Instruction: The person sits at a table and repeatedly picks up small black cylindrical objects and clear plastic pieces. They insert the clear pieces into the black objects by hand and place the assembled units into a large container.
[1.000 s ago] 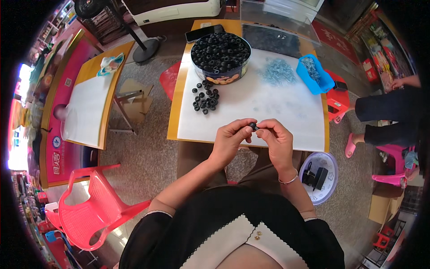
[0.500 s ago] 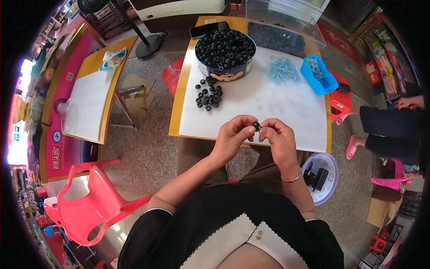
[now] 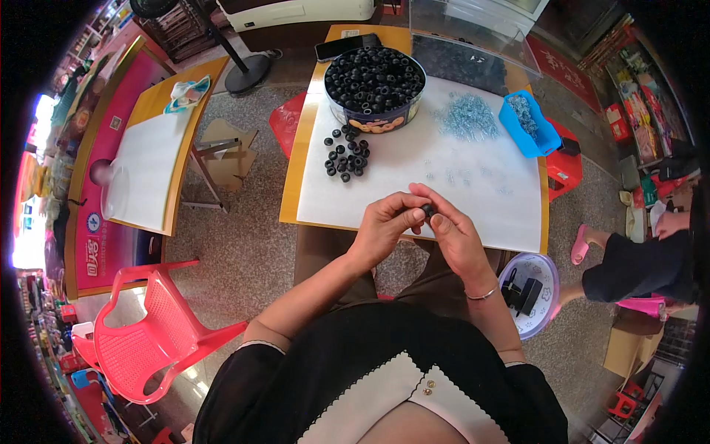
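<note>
Over the near edge of the white-topped table my two hands meet. Between the thumb and forefinger of my left hand is a small black ring-shaped piece, round with a hole like a bead or little wheel. My right hand closes on the same piece from the other side, thumb against it and fingers curving behind. Whether something smaller is pinched there too is hidden. Beyond my left hand lies a loose group of similar black pieces. Behind them a round tub is heaped with more.
Small clear bluish pieces lie in a pile beside a blue plastic basket holding more. A phone rests behind the tub. A basin stands low at right. A pink chair is at left; another person's legs are at right.
My right hand has shifted slightly, its fingers now reaching farther over behind the black piece. The other person at the right has moved nearer, one leg toward the basin.
</note>
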`<state>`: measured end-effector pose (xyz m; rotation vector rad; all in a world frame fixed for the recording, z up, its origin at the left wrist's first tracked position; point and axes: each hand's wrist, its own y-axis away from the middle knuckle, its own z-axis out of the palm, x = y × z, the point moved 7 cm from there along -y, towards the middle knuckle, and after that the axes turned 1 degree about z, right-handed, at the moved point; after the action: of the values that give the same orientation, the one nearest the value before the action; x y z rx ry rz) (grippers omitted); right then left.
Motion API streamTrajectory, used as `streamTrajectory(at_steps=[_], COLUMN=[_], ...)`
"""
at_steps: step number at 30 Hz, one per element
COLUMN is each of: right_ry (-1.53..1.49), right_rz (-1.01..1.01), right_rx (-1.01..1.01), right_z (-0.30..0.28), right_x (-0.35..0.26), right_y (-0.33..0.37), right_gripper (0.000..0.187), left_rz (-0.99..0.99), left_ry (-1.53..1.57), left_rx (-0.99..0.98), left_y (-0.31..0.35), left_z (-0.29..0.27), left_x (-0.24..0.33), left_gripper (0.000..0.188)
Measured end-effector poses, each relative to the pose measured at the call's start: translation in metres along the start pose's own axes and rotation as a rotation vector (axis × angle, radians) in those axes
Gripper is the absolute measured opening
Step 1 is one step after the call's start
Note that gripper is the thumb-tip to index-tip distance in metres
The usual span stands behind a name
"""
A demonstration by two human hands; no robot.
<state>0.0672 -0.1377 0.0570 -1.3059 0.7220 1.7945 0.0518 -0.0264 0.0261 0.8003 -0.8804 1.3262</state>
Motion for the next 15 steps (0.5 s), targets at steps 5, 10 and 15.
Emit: streamTrajectory(at_steps=[5, 10, 15], right_ry=[-0.070, 0.166, 0.110], right_rz=[0.033, -0.085, -0.102], right_rx=[-0.018, 0.046, 0.095], right_z=[0.001, -0.001, 0.002], right_x=[0.010, 0.007, 0.006], right_y=[0.005, 0.010, 0.012], right_gripper=[0.042, 0.041, 0.041], left_rz=[-0.001, -0.033, -0.020], left_ry=[0.007, -0.042, -0.028], left_rx=[-0.024, -0.008, -0.001], left_y=[-0.001, 0.003, 0.005], left_z=[0.003, 0.008, 0.011], left_x=[-0.001, 0.000, -0.001], left_gripper=[0.019, 0.020, 0.021])
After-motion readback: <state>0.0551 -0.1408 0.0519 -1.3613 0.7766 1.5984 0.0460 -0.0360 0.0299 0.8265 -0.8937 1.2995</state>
